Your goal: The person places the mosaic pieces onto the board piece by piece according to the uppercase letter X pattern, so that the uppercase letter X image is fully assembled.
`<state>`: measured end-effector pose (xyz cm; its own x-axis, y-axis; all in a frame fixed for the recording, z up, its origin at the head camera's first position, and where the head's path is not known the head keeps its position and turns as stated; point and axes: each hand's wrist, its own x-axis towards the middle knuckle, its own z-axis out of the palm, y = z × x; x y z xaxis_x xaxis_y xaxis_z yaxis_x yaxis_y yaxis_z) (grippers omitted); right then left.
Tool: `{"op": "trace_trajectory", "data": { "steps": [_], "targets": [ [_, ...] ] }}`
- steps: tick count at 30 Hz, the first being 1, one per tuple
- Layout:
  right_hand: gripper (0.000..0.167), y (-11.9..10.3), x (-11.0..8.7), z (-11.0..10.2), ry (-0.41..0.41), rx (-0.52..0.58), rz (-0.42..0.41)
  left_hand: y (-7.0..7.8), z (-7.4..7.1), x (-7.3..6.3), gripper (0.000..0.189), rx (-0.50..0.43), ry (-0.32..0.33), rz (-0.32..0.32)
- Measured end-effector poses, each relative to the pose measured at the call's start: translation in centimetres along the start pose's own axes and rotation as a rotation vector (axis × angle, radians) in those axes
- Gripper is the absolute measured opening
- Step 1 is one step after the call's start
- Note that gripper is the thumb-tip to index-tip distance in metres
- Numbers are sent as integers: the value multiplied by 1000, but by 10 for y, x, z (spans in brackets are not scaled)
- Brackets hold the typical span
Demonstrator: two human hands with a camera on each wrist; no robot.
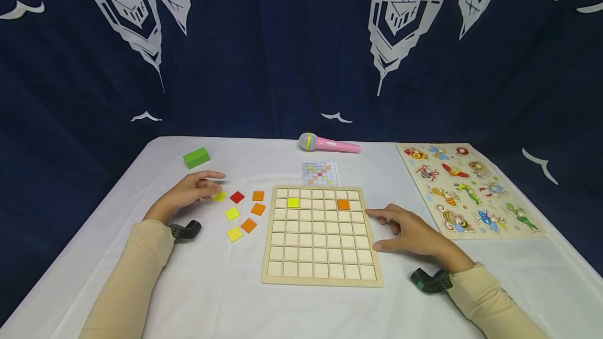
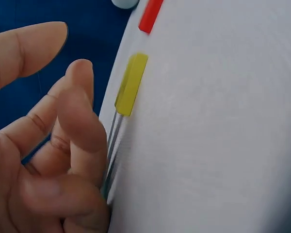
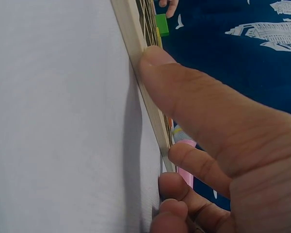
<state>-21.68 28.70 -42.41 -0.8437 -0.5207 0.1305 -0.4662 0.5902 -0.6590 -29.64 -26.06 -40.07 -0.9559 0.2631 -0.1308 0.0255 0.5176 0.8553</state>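
Hovering just left of the nearest yellow tile (image 1: pixel 220 197), the left hand (image 1: pixel 186 192) has its forefinger reaching forward and the other fingers loosely bent, with nothing seen between them; whether a fingertip touches the tile, I cannot tell. That tile lies on the white tablecloth (image 1: pixel 198 286), right at the fingertips on their board side; being square, it offers no long axis; the left hand is far nearer to it than the right hand (image 1: pixel 412 232), which stands across the wooden grid board (image 1: pixel 322 282) with thumb and forefinger spread at the right rim, pinching nothing.

Between the left hand and the board lie the red tile (image 1: pixel 237 197), two more yellow tiles (image 1: pixel 232 214) and three orange tiles (image 1: pixel 258 196); one yellow square (image 1: pixel 293 202) and one orange square (image 1: pixel 343 204) sit in the board's cells; the pattern card (image 1: pixel 320 174) lies just beyond its far edge.

The left wrist view shows a yellow tile's thickness, beside the bent fingers, which the head view flattens; the right wrist view shows the thumb laid against the board's rim and the other fingers curled lower, near the cloth, a detail that the head view mostly hides.
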Motion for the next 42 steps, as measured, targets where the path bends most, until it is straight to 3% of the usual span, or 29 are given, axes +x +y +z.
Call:
{"op": "trace_trajectory", "data": {
  "steps": [7,16,23,30,42],
  "targets": [
    [74,-1,0,1,-2,-3,12,-9,-2,1,56,31,4,15],
    [74,-2,0,0,0,-1,12,-14,-2,1,57,100,-40,34],
    [73,-1,0,1,7,1,-16,-14,-2,-1,50,140,-16,25],
    [74,-2,0,0,-2,4,11,-15,-3,0,46,111,3,6],
    [74,-1,0,0,-6,1,14,-23,2,3,40,91,104,85]
  ]
}}
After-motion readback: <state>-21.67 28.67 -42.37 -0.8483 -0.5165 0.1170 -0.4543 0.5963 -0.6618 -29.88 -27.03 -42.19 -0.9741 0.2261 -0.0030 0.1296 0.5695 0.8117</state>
